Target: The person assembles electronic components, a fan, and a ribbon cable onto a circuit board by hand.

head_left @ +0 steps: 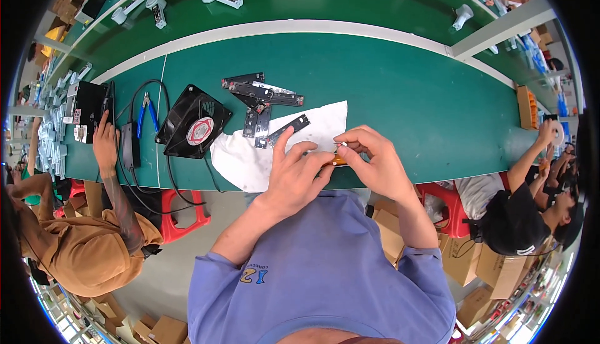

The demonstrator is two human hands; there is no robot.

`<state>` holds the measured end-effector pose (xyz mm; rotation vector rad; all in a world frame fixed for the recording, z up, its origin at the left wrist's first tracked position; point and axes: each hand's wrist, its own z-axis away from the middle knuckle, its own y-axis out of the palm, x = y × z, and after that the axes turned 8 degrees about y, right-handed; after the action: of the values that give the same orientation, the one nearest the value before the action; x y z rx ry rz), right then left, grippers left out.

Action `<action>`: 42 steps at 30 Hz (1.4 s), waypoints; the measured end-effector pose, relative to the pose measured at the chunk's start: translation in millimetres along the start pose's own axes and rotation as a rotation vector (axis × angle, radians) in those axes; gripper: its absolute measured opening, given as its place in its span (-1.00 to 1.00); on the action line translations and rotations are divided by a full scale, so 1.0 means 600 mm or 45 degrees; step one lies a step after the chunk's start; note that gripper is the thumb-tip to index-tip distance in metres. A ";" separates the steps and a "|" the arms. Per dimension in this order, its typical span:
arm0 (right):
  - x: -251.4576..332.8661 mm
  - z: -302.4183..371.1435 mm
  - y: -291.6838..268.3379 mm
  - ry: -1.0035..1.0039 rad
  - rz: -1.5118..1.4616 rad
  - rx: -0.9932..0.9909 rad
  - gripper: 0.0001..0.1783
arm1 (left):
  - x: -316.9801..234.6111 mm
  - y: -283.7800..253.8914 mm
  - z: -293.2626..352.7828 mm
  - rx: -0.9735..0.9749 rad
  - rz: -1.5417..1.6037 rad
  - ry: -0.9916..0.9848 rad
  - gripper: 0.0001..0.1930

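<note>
The orange piece (339, 160) sits between the two hands, near the middle of the frame, low over the bench (431, 119) by its near edge. The left hand (297, 172) lies to its left, fingers bent and tips brought together on its left end; the exact grip is partly hidden by the fingers. The right hand (378, 162) lies to its right, thumb and forefinger pinching at a small white connector (342, 144) with a bit of reddish wire, just above the orange piece. The hands are close together, their fingertips nearly meeting around it.

Beyond the fingers, a white cloth (326, 117) spreads across the middle of the frame. On it, a loose black board (290, 129) lies slantwise just above the raised finger of the left hand; whether they touch, I cannot tell. More boards (279, 98) overlap in a heap further up, partly off the cloth.

Left of the cloth stands a black fan (194, 125), tilted in the frame, its lower right corner close to the cloth. Blue pliers (147, 114) and a black adapter (129, 147) lie left of the fan. At the left of the frame, a co-worker's hand (106, 136) reaches to a black box (94, 103). At the right, another co-worker's hand (547, 132) is beside a roll of tape (558, 133).
</note>
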<state>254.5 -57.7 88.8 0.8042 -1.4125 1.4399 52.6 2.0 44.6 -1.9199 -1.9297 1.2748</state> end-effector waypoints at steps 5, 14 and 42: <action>-0.015 0.002 -0.002 0.177 -0.189 0.094 -0.79 | 0.005 -0.003 -0.001 0.006 -0.039 0.045 -0.74; -0.018 0.034 0.017 0.212 -0.395 0.025 -0.75 | -0.010 0.009 -0.006 -0.126 -0.087 -0.087 -0.74; -0.004 0.044 0.033 -0.052 -0.023 -0.139 -0.72 | -0.005 0.010 -0.012 -0.161 -0.068 -0.073 -0.77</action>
<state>233.0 -81.8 82.7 0.7790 -1.4978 1.3275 62.4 1.4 46.6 -1.8940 -2.1221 1.2347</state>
